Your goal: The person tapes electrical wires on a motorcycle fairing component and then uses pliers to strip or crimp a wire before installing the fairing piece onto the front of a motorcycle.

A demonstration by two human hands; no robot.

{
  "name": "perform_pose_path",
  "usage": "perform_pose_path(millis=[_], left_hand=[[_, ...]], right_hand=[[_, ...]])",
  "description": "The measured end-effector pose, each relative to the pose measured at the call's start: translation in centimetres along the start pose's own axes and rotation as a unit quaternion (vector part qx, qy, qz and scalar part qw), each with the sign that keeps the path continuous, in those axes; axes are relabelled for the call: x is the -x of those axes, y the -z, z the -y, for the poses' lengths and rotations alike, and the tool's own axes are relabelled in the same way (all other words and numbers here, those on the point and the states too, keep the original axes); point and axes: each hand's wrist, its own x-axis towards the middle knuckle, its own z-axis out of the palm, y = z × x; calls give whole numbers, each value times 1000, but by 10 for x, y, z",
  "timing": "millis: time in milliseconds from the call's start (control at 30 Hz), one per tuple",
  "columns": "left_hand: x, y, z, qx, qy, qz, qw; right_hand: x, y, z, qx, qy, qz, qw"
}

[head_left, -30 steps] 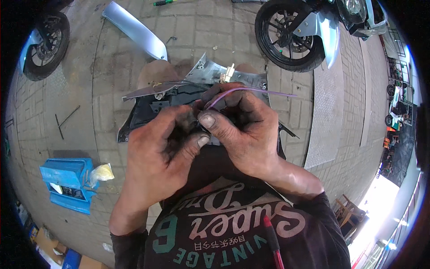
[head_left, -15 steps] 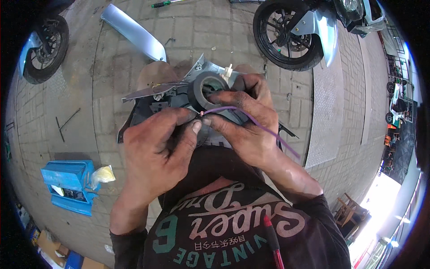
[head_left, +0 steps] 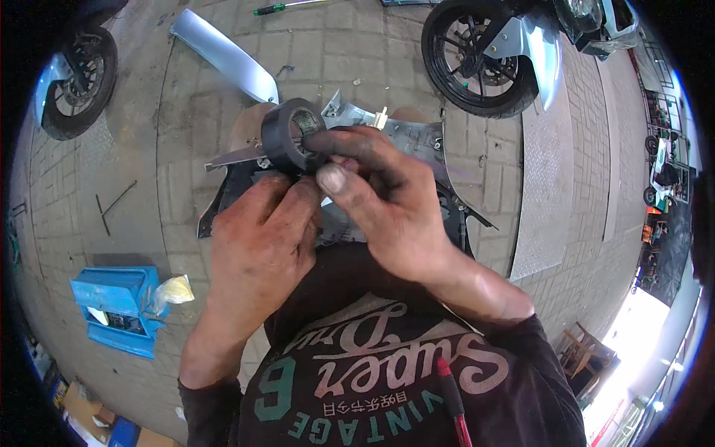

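My right hand (head_left: 398, 205) is closed on a roll of black tape (head_left: 274, 141), its index finger reaching into the ring and its thumb near the rim. Close beside it, my left hand (head_left: 261, 231) is closed, back upward, with its fingertips bent down beneath the roll. What those fingertips pinch is hidden. A purple wire (head_left: 344, 160) shows only as a small bit between the right fingers, with a blurred streak to the right of the hand. Below both hands, a silver and black plastic bodywork panel (head_left: 424, 138) lies across my lap, and a white connector (head_left: 380, 118) stands at its far edge.
A loose silver panel (head_left: 223, 56) lies on the paving at the far left, near a green-handled screwdriver (head_left: 269, 9). Motorbike front wheels (head_left: 480, 59) stand beyond. To the left are a T-shaped tool (head_left: 110, 208) and a blue toolbox (head_left: 119, 309). A red pen (head_left: 454, 402) hangs at my shirt.
The tape roll has swung left and over my left fingertips with my right hand. My left hand has turned its back up. The purple wire, plain before, is now mostly hidden or blurred.
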Motion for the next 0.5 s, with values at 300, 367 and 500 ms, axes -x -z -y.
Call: perform_pose_path(millis=[300,367,500], left_hand=[[5,-3,-2,-60,36,6,998],[3,-2,-1,-79,26,21,996],[3,-4,1,-63,52,-22,996]], right_hand=[[-20,5,14,-113,-133,106,979],[-24,4,15,-74,-145,107,981],[-27,-1,7,-200,-171,58,963]])
